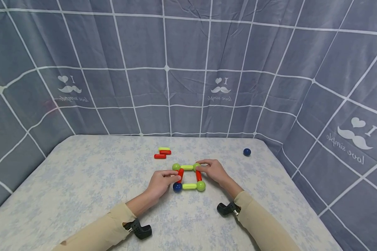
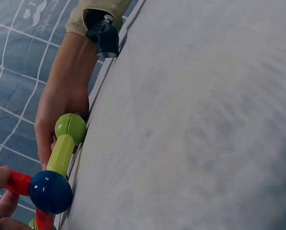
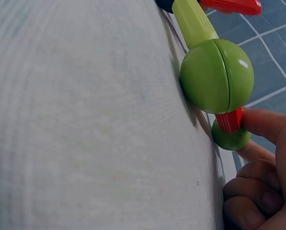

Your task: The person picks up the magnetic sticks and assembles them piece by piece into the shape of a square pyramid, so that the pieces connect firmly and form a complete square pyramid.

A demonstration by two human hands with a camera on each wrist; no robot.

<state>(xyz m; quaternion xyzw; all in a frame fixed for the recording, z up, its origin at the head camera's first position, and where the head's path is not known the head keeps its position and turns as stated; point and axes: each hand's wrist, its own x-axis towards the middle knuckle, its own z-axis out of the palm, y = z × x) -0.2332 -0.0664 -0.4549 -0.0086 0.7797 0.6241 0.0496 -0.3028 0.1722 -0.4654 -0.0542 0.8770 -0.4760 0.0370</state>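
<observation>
A square of rods and balls lies on the table. Its near-left corner is a blue ball; the other corners are green balls, including the near-right green ball. Yellow-green rods form the near and far sides. My left hand pinches a red rod that stands up from the blue ball, touching it. Another red rod runs from that ball along the left side. At the far-right corner my right hand holds the green ball, beside the right side's red rod.
Beyond the square lie two loose red rods and a yellow-green rod. A loose blue ball sits near the table's far-right corner. Grey checked curtains hang behind and beside the patterned tabletop.
</observation>
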